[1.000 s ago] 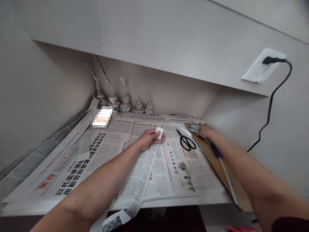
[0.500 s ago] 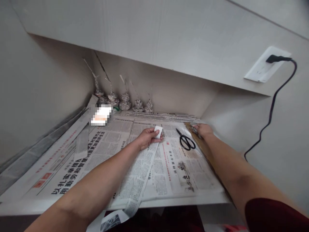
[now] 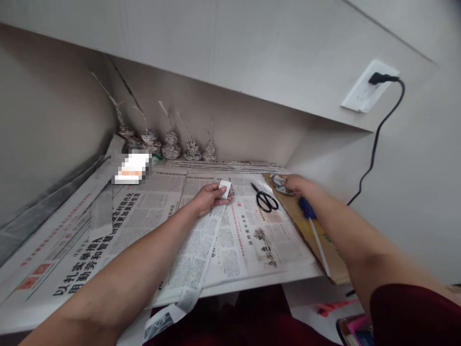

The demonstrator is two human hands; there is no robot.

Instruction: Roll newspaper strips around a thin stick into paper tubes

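Note:
Between the thumb and fingers of my left hand [image 3: 212,198] is the folded end of a newspaper strip [image 3: 212,240]; the strip runs down across the table and hangs over its front edge. My right hand [image 3: 296,183] reaches to the back right, fingers closed on a small grey-white looped piece [image 3: 280,183] that looks like rolled newspaper, over the cardboard [image 3: 295,211]. Its fingertips are partly hidden. Black-handled scissors [image 3: 267,199] lie between my hands. Below my right wrist lies a blue glue gun [image 3: 307,207] with a long white glue stick [image 3: 320,247].
Newspaper sheets [image 3: 118,216] cover the table. Several woven paper gourds [image 3: 171,145] line the back wall beside thin rolled paper sticks [image 3: 230,166]. A blurred-out bright patch [image 3: 131,167] lies back left. A low overhang [image 3: 216,62] and a plugged-in cord [image 3: 374,149] border the space.
The view has shifted right, uncovering more cardboard and the glue gun. Around the looped piece, my right hand has moved slightly, showing more of it. My left hand keeps hold of the strip.

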